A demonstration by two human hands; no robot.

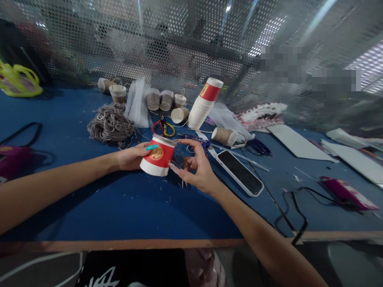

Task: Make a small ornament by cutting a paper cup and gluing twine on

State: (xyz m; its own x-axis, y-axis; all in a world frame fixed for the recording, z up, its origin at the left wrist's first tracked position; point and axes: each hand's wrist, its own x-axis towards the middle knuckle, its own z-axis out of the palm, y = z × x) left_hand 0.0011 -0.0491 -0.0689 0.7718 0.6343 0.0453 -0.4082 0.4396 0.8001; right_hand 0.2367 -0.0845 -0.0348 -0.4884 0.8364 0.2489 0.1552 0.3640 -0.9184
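A red and white paper cup (158,156) is held bottom up over the blue table, with a round logo on its side. Grey cord (163,139) lies around its upper end. My left hand (134,156) grips the cup from the left, its teal-nailed thumb across the red band. My right hand (197,165) is curled at the cup's right side, the thumb tip against the wall and the index finger by the corded edge. Its other fingers are partly hidden, and dark thin shapes below them are unclear. Behind the cup lie scissors (163,128) with red and yellow handles.
A bundle of grey cord (111,125) lies behind my left hand. A leaning stack of paper cups (201,111) and several cord-wrapped cups (153,99) stand at the back. A white phone (239,171) is right of my right hand, near a blue glue gun (200,141).
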